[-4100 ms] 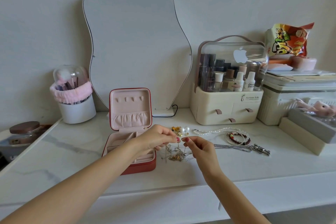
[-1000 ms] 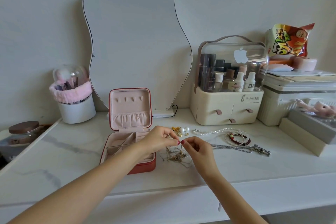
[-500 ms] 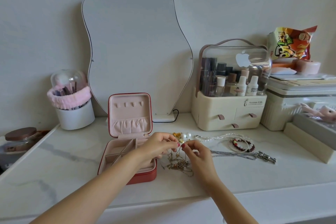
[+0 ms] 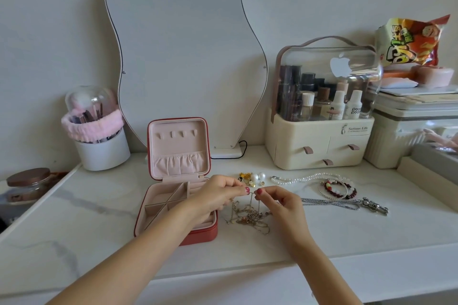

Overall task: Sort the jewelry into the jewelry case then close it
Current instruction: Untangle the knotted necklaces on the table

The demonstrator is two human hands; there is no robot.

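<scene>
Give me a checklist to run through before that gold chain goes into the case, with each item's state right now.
1. Case open, lid upright: ok.
2. Compartments free: ok where visible; the left hand hides the right part.
3. Chain pinched by both hands, left and right hand: ok.
4. Chain free of the gold pile: not ok, it hangs down into the tangle.
5. Path to the case unobstructed: ok, the case sits just left of the pile.
6. Other jewelry out of the way, pearl necklace and bracelets: ok, lying apart to the right.
</scene>
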